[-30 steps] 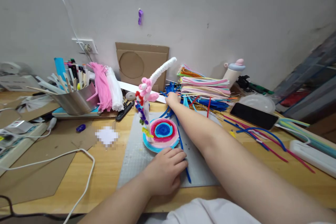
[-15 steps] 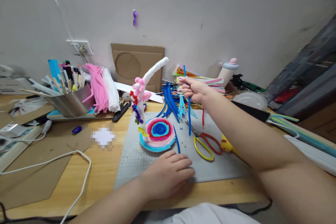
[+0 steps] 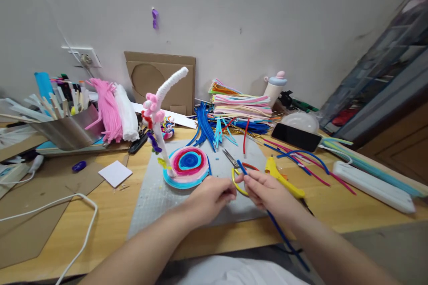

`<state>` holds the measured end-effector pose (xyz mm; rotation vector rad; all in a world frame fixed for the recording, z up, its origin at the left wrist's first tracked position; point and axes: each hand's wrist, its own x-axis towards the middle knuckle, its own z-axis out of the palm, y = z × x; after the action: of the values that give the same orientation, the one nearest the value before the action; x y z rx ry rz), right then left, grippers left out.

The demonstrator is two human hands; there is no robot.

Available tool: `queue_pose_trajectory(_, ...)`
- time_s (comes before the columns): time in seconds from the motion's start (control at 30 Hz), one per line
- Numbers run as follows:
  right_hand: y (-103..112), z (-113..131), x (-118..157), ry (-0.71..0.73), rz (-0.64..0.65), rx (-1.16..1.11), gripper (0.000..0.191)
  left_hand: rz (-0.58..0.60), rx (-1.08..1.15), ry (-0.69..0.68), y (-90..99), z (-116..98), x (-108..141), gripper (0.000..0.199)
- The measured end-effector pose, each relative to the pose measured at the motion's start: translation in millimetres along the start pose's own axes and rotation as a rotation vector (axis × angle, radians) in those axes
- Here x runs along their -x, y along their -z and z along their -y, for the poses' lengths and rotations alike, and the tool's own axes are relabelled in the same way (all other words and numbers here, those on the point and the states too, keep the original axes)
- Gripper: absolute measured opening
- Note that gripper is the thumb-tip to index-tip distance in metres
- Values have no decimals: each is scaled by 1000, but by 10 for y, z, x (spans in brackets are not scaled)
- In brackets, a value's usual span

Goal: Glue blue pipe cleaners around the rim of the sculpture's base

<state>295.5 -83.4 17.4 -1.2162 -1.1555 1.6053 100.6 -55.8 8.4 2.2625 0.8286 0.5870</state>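
My right hand [image 3: 267, 191] is closed around a blue pipe cleaner [image 3: 284, 237]. The stem's short end points up past the fingertips, while its long end trails below the wrist over the table's front edge. Just to the left is my left hand [image 3: 214, 198], its fingers curled and their inner side hidden. Scissors [image 3: 230, 159] with yellow and red handles lie behind my right hand, which partly covers them. A round coiled base [image 3: 179, 182] in blue, pink and red stands beyond my left hand. From it rises a white wrapped stem [image 3: 171, 83] with small coloured flowers.
A yellow glue gun [image 3: 284, 180] lies right of the scissors on the wooden table. Behind are bundled pipe cleaners [image 3: 242, 104], a black phone [image 3: 296, 137] and a metal holder [image 3: 72, 131] with sticks. A white cable [image 3: 90, 227] crosses cardboard at left.
My right hand has come down and back from the bundles with the blue pipe cleaner, near my left hand. The left hand's fingers have curled from lying flat. The view has turned rightward.
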Motion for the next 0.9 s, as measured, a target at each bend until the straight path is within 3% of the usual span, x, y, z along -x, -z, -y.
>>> queue_pose_trajectory(0.13, -148, -135, -139, 77, -67, -29, 40, -168, 165, 149, -38, 33, -36, 14)
queue_pose_trajectory(0.27, -143, -214, -209, 150, -117, 40, 40, -237, 293, 191, -87, 117, -4, 18)
queue_pose_trajectory(0.47, -227, -337, -187, 229, -129, 178, 13, -331, 455, 269, -132, 156, -5, 12)
queue_pose_trajectory(0.9, -231, -340, -121, 235, -96, 290, 5, -335, 451, 344, -138, 175, 17, 13)
